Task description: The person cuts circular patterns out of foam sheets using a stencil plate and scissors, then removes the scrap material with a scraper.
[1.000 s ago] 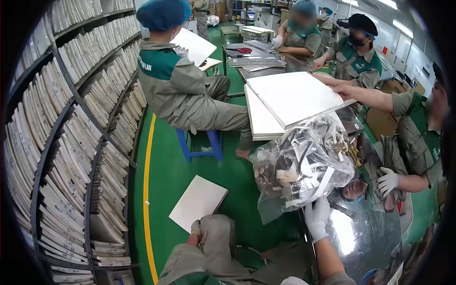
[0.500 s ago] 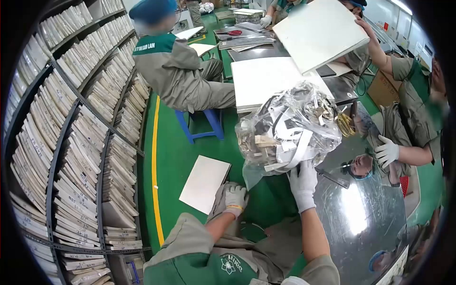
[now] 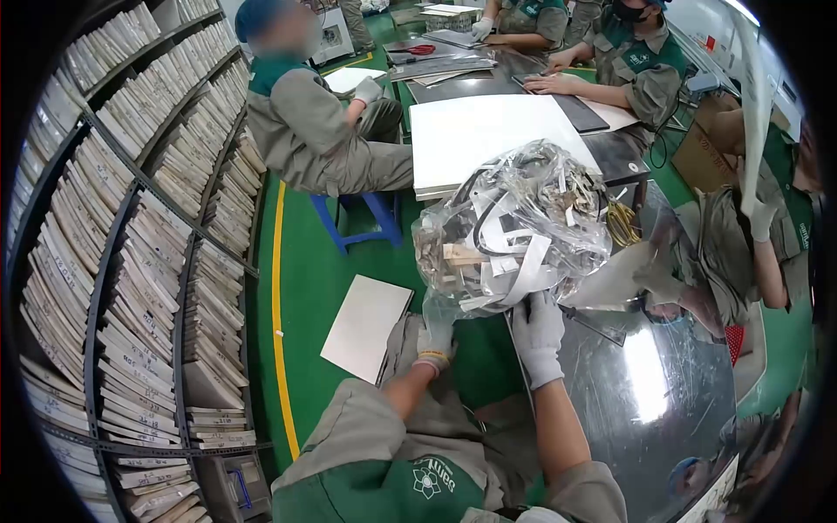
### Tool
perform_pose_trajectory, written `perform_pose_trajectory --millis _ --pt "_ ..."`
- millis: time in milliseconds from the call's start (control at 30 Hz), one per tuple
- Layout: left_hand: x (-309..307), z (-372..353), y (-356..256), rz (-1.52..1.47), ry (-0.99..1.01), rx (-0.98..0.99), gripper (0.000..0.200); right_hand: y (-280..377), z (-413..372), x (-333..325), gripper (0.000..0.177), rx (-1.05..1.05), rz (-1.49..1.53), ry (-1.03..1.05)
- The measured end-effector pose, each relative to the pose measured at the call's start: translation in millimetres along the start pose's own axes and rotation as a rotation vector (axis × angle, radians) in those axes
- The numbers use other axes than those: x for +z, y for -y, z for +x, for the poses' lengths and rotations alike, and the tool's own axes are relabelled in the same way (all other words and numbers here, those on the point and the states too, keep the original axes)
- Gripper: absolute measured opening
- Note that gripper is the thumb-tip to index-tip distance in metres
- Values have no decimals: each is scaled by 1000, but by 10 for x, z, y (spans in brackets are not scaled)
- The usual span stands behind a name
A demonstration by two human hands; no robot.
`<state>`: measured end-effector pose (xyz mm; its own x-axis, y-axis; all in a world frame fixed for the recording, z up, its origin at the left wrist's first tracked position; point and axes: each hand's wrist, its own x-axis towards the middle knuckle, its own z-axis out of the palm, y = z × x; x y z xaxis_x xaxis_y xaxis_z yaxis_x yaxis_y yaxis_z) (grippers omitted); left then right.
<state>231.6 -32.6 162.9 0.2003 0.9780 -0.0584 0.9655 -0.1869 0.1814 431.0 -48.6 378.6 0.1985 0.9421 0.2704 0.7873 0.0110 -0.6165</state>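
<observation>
A clear plastic bag (image 3: 575, 253) stuffed with white strips, dark cord and other scraps bulges over the near-left edge of the metal tabletop (image 3: 602, 410). My right hand (image 3: 538, 338), in a pale glove, grips the near edge of this bag; its fingertips are partly hidden there. Lower left, my left hand (image 3: 435, 336), gloved too, is closed on a hanging flap of the bag above my knee. The plastic blurs its fingers. A dark flat tool (image 3: 602, 329) lies beside my right hand.
Behind the bag sits a thick white board stack (image 3: 497, 131). A white board (image 3: 366, 327) lies low at the left, near a blue stool (image 3: 384, 222) with a seated person. Shelves (image 3: 183, 331) of filed boards line the left. Several people sit around the tables.
My left hand has risen off my knee to the bag's flap, which has shifted left. A person's raised white board has swung right, away from the stack. The view has shifted slightly.
</observation>
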Motion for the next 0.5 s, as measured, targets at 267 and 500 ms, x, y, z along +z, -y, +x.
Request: perform_pose_trajectory --millis 267,500 --pt "-90 28 -7 -640 -325 -342 22 -94 -110 -82 15 -149 100 -61" --pt "-1539 931 549 -1071 -894 -237 28 16 -674 -399 19 -95 36 -108"
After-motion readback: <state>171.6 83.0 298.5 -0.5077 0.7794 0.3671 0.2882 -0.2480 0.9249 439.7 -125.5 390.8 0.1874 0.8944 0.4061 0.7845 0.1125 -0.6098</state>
